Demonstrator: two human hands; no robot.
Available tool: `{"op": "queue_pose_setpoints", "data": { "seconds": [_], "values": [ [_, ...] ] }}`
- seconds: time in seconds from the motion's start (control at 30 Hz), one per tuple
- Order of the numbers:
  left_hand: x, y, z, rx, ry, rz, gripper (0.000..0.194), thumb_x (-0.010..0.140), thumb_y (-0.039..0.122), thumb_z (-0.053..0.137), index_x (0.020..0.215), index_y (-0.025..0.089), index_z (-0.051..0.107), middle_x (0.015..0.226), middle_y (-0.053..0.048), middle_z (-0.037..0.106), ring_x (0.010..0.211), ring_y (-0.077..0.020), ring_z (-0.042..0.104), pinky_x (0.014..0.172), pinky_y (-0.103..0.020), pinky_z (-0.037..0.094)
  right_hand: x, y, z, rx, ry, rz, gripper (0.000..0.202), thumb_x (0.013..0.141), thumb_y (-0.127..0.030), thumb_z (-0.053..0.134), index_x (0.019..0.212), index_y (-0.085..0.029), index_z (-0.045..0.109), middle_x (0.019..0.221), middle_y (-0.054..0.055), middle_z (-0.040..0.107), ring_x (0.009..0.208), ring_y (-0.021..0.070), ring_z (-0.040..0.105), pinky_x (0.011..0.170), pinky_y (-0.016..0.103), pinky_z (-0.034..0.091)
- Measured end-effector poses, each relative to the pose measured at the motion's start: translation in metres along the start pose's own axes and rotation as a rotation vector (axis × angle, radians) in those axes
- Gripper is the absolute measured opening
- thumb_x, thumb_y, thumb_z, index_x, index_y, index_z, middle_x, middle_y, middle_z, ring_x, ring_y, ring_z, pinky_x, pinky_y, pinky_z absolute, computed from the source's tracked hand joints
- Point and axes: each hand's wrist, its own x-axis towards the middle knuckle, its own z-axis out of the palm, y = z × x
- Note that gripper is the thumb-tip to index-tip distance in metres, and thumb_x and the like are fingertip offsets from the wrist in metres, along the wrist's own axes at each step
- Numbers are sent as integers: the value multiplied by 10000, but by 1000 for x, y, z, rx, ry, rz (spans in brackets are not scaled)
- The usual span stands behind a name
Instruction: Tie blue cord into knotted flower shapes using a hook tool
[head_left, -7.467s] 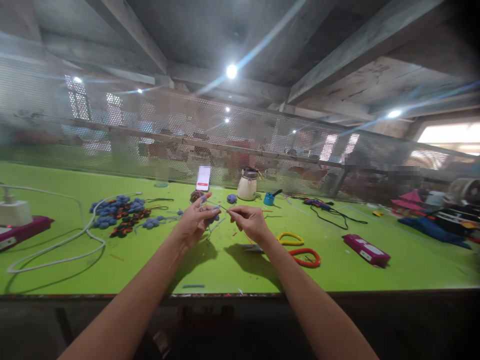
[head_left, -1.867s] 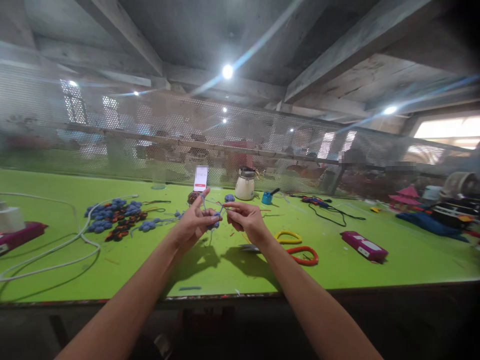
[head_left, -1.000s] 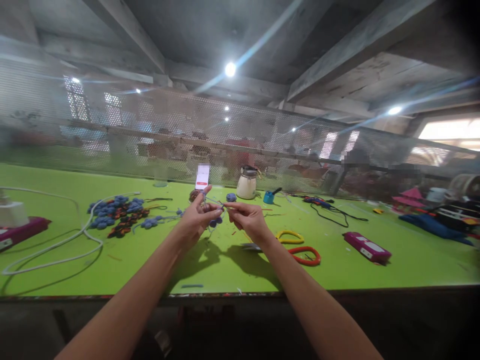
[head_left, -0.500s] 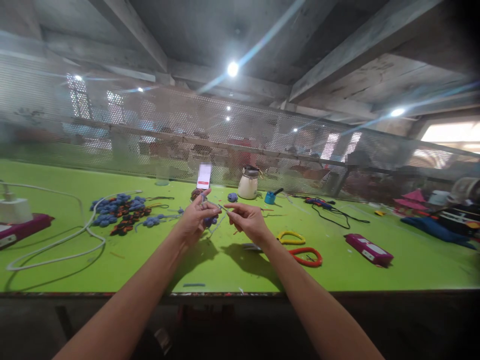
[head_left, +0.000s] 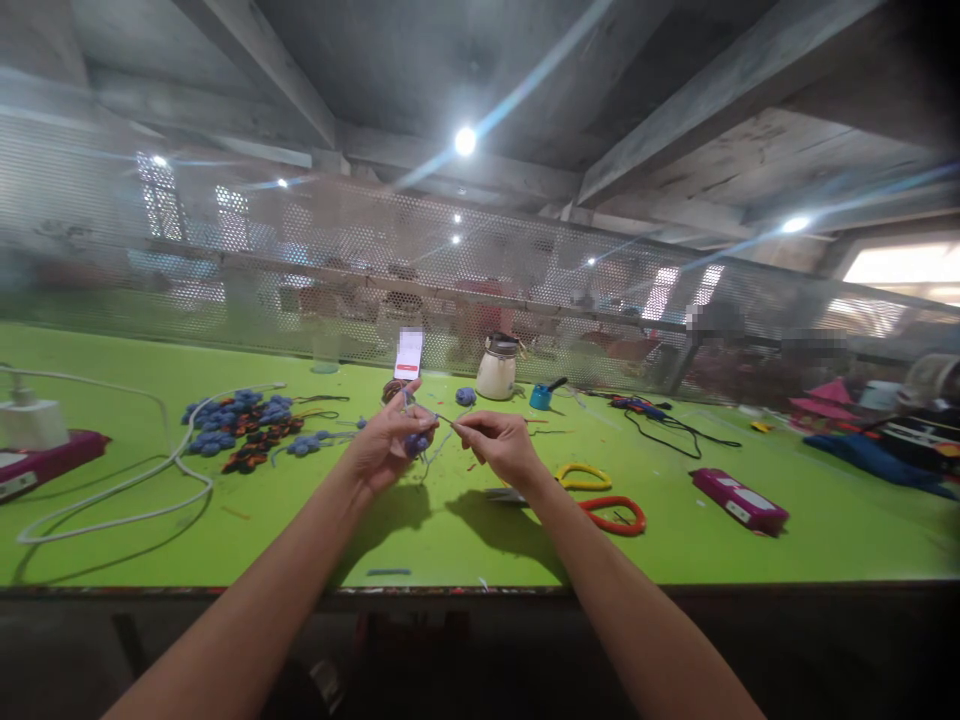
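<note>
My left hand [head_left: 382,437] is closed on a small blue crochet piece [head_left: 416,444], with yarn running over its raised index finger. Loose yarn ends hang below the piece. My right hand [head_left: 496,445] pinches a thin crochet hook [head_left: 445,419], whose tip reaches the work at my left fingertips. A small blue yarn ball [head_left: 465,396] lies just beyond the hands. Scissors with one yellow and one red handle [head_left: 640,514] lie partly under my right forearm.
Blue crocheted flowers [head_left: 245,405] and black-orange ones [head_left: 257,440] are heaped at left beside a white cable [head_left: 112,526]. A lit phone [head_left: 408,352], a cream jug [head_left: 496,370] and a blue pot [head_left: 540,397] stand behind. A purple power strip [head_left: 739,500] lies at right.
My right fingers have closed together near the hook, where the index finger was stretched out before. The hook now points in toward the work. My left hand has barely moved.
</note>
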Motion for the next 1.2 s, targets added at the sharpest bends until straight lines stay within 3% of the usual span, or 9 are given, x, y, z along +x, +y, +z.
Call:
{"op": "queue_pose_setpoints", "data": {
  "seconds": [0.37,0.7,0.87,1.2],
  "values": [
    [0,1,-2,-38,47,-17,764,655,-90,570,1353,156,380,639,6,599,568,-96,591,562,-180,506,1,1,-4,-143,-22,-172,222,782,-350,658,752,-141,727,625,41,646,560,121,535,524,248,439],
    [1,-2,-4,45,15,28,835,628,-56,633,1380,163,344,634,15,611,542,-86,570,558,-169,486,1,3,-3,-139,-42,-96,217,786,-355,649,756,-156,728,602,31,620,536,130,512,506,263,422],
    [1,-1,-3,43,31,23,866,617,-51,640,1391,142,304,620,16,616,535,-87,571,546,-167,483,1,0,-3,-173,-43,-143,199,795,-325,637,750,-150,721,641,48,643,571,139,533,540,268,423],
    [3,1,-5,57,12,24,830,616,-41,669,1358,172,363,645,17,620,546,-86,566,546,-166,473,1,-1,-3,-175,-36,-129,205,793,-323,629,743,-144,714,613,41,627,549,134,514,527,264,409]
  ]
}}
